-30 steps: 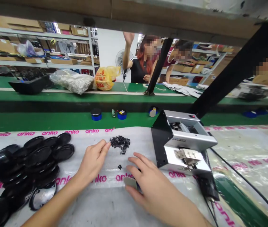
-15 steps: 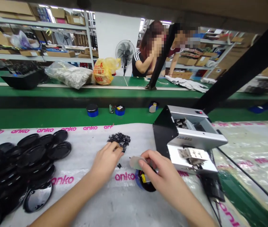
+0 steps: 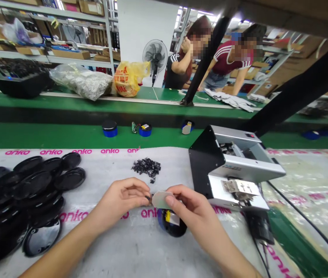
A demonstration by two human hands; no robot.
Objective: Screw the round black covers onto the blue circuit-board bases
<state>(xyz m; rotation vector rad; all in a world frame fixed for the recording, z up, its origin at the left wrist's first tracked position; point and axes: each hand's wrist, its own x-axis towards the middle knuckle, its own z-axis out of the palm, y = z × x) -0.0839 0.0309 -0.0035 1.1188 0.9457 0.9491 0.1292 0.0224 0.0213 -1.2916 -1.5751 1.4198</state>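
My left hand (image 3: 123,199) is closed in a pinch on a tiny black part (image 3: 148,198), held against the edge of a small grey oval plate (image 3: 160,199). My right hand (image 3: 189,210) grips that plate between thumb and forefinger. Under the right hand a round blue and black device (image 3: 171,226) lies open on the white plastic sheet (image 3: 140,251), with a yellow piece showing inside. A small heap of black parts (image 3: 147,167) sits just beyond both hands.
A pile of black round covers (image 3: 27,193) lies at the left. A silver and black machine (image 3: 233,170) stands at the right, its cable running toward me. Blue pucks (image 3: 109,128) sit on the green conveyor (image 3: 50,135). Two people work across the far bench.
My left hand left the heap with a small black part and came to the plate. My right hand lifted the plate off the device. The view tilted upward.
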